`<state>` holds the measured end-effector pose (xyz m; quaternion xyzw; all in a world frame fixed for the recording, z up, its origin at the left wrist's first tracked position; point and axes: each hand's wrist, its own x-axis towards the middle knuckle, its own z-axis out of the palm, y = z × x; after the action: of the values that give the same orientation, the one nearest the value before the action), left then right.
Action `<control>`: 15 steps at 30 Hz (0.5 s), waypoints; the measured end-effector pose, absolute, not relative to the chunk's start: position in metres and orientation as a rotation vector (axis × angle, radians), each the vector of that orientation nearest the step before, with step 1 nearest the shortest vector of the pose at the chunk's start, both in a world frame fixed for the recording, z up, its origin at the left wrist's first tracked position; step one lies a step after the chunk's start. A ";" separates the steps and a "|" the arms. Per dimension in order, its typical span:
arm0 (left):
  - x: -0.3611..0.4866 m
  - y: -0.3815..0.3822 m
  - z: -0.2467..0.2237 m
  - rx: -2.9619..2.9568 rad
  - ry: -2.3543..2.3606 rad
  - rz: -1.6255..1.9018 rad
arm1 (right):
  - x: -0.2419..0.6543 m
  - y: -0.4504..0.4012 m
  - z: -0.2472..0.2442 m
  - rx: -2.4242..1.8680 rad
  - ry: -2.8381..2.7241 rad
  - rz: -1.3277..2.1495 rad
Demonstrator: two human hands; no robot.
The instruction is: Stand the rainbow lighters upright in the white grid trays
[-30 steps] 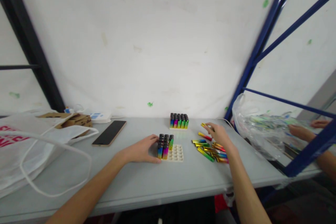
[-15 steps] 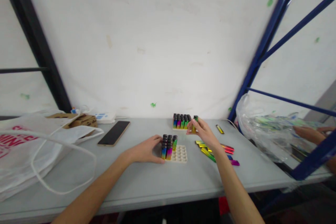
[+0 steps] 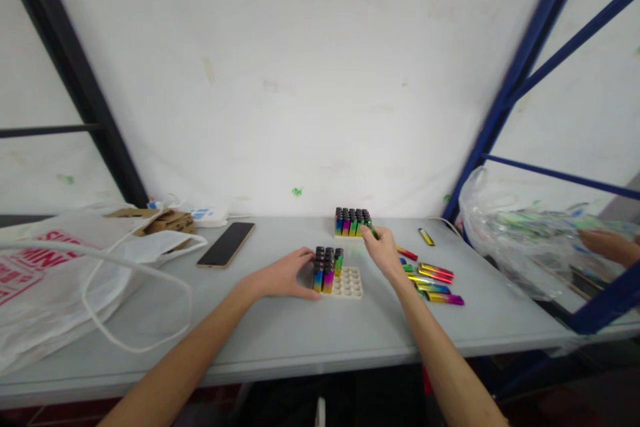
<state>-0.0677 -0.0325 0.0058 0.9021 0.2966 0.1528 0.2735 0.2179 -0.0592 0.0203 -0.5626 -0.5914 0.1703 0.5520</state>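
Note:
My left hand point(image 3: 287, 273) braces the left side of a white tray point(image 3: 353, 288) with round holes, thumb at its front corner and fingers behind. Several shiny multicoloured lighters point(image 3: 327, 275) with black tops stand upright in the tray's left part; the holes on its right show bare. Farther back, my right hand point(image 3: 383, 250) is closed on a green lighter point(image 3: 372, 229), beside the right end of a second block of upright lighters point(image 3: 350, 221). The fingers partly hide that lighter. Loose lighters or metallic sleeves point(image 3: 434, 283) in several colours lie by my right forearm.
A phone point(image 3: 227, 245), white plastic bags point(image 3: 115, 273) and cardboard point(image 3: 173, 221) lie on the left. One yellow-and-black lighter point(image 3: 427, 236) lies at the back right. Clear plastic bags point(image 3: 505, 233), a blue rack post point(image 3: 480, 147) and another person's hand point(image 3: 607, 245) are on the right.
My right hand has turned palm down and brought its lighter to the right end of the back block. The left hand keeps its place at the front tray. The view has shifted slightly.

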 end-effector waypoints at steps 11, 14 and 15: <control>-0.066 -0.035 0.009 2.401 0.829 0.385 | 0.215 -0.062 0.024 -1.408 -1.441 0.350; -0.066 -0.034 0.008 2.408 0.811 0.411 | 0.215 -0.061 0.022 -1.420 -1.469 0.328; -0.067 -0.034 0.008 2.410 0.809 0.416 | 0.215 -0.061 0.021 -1.422 -1.474 0.321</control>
<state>-0.0665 -0.0343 0.0079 0.8984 0.3016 0.1551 0.2791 0.2150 -0.0610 0.0212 -0.5903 -0.6120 0.1332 0.5091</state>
